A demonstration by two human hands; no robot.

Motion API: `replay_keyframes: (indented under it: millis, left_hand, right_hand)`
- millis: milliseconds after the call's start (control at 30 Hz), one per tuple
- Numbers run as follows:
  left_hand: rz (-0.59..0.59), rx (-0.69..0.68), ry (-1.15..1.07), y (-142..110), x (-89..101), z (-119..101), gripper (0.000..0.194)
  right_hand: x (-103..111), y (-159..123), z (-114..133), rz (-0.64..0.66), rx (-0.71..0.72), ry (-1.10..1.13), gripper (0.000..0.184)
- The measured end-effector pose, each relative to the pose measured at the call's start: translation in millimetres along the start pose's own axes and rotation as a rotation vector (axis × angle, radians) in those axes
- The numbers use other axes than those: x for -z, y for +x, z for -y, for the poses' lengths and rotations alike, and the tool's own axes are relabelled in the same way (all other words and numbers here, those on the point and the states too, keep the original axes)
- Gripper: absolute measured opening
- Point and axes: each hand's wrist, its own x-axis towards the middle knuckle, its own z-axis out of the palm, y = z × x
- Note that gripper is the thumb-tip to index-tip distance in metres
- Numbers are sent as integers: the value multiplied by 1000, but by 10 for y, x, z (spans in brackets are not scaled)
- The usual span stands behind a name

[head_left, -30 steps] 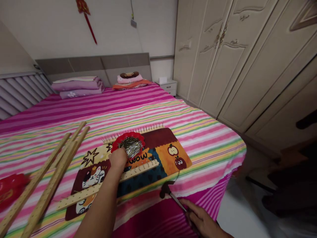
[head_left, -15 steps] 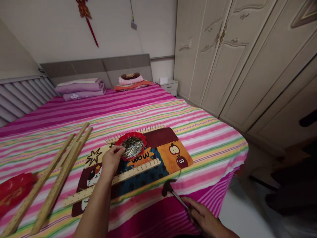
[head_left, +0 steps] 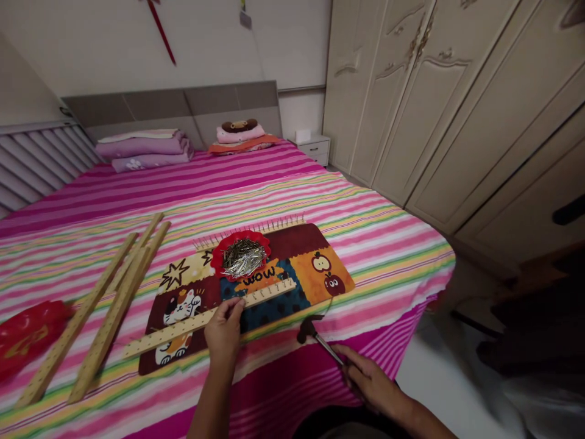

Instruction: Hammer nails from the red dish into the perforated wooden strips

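My left hand (head_left: 226, 323) is closed in a pinch over the middle of a drilled wooden strip (head_left: 183, 327); whatever sits between the fingertips is too small to make out. Several nails stand along the strip's right part. My right hand (head_left: 368, 378) grips the handle of a hammer (head_left: 326, 347), its dark head over the bed's near side. Behind the strip, a red scalloped bowl (head_left: 216, 261) holds a heap of nails (head_left: 244, 257). Bowl and strip rest on a patterned mat (head_left: 297, 305) with cartoon prints.
Another strip (head_left: 286, 226) bristling with upright nails lies along the mat's far edge. Several drilled wooden strips (head_left: 107, 317) and a red plastic dish (head_left: 30, 335) are on the striped bed (head_left: 388, 244) at left. Folded bedding (head_left: 146, 146) lies near the headboard; a wardrobe (head_left: 439, 116) stands right.
My left hand has moved from the bowl's edge toward me and right, down to the wooden strip. The right hand still holds the hammer in nearly the same place. The view has tilted slightly down.
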Motion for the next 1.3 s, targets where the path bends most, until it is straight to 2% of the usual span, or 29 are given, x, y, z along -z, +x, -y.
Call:
replay_keyframes:
  millis: [133, 233, 467, 633, 733, 867, 1067, 1200, 1300]
  left_hand:
    - [-45, 12, 9, -20, -66, -6, 24]
    - [-36, -5, -1, -17, -86, 28, 25]
    - [-53, -135, 77, -30, -122, 102, 27]
    - [-94, -244, 148, -43, -136, 142, 26]
    - [-102, -293, 169, -52, -148, 183, 24]
    - [-121, -356, 191, -55, -172, 231, 21]
    - [-99, -437, 215, -56, -180, 245, 21]
    - [-109, -464, 230, -64, -188, 252, 21]
    - [-117, -481, 245, -58, -201, 274, 20]
  right_hand:
    - [10, 3, -12, 14, -21, -3, 50]
    - [18, 4, -8, 19, -18, -6, 50]
    - [10, -14, 30, -9, 7, -28, 46]
    - [24, -51, 106, -20, 100, -170, 45]
    - [-6, -107, 318, 25, 173, -274, 43]
    - [-143, -108, 776, 89, 258, -325, 45]
    - [-398, 144, 1417, 41, 525, -367, 43]
    - [-505, 304, 1577, 47, 652, -481, 48]
    - [-538, 347, 1587, 82, 607, -595, 48]
